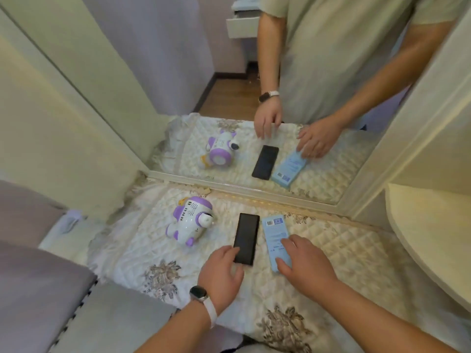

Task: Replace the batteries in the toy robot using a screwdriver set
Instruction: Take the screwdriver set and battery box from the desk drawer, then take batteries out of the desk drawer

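A white and purple toy robot [190, 220] lies on its side on the quilted cloth [344, 250], left of the middle. To its right lies a flat black case [246, 238], lengthwise away from me. Beside that lies a light blue box [274, 234] with printed labels. My left hand [221, 272], a watch on its wrist, rests with straight fingers on the near end of the black case. My right hand [303, 263] lies flat on the near half of the blue box. Neither hand grips anything.
A mirror [229, 98] stands along the back of the surface and repeats the robot, case, box and my body. A pale shelf [433, 238] curves in on the right. Grey upholstery [38, 289] sits at the left, beside a pale cabinet wall.
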Available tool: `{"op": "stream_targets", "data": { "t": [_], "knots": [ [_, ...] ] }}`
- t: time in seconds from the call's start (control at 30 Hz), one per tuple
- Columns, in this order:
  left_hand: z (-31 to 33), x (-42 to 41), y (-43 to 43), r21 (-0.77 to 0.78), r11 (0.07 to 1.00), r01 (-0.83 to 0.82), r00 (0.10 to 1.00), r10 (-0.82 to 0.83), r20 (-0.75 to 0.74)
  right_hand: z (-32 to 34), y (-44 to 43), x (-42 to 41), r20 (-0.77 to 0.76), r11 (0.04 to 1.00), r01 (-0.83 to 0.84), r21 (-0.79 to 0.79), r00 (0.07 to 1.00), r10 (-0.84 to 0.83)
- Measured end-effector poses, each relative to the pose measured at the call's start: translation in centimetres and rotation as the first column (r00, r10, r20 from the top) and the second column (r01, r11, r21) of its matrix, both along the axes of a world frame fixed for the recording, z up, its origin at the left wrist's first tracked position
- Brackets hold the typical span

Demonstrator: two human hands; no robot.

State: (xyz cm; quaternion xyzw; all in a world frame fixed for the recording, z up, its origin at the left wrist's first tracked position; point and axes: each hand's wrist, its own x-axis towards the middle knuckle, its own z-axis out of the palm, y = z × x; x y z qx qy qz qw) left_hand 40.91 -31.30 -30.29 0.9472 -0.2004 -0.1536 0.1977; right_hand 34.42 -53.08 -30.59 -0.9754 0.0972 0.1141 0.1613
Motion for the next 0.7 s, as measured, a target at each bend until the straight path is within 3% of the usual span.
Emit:
{"op": "stream_targets", "data": {
  "t": [0.17, 0.37, 0.57, 0.7],
  "knots": [
    [1.6, -4.3, 4.6, 0.102, 0.994, -0.031, 0.984, 0.013, 0.175, 1.6, 2.3, 0.1, 0.089, 0.969, -0.248, 0.0, 0.965, 0.247],
    [4.5, -9.4, 10.6, 0.21, 0.969, -0.129, 0.948, 0.058, 0.313, 3.5, 9.4, 0.1, 0.199, 0.862, -0.506, 0.019, 0.847, 0.493],
    [6.0, -14.4, 16.1, 0.169, 0.922, -0.349, 0.879, 0.259, 0.4, 7.1, 17.5, -0.9, 0.338, 0.757, -0.653, 0.024, 0.718, 0.609],
    [7.0, -17.9, 20.9, 0.134, 0.868, -0.479, 0.799, 0.367, 0.476, 8.1, 23.4, -2.3, 0.332, 0.683, -0.73, -0.03, 0.638, 0.695]
  ]
}}
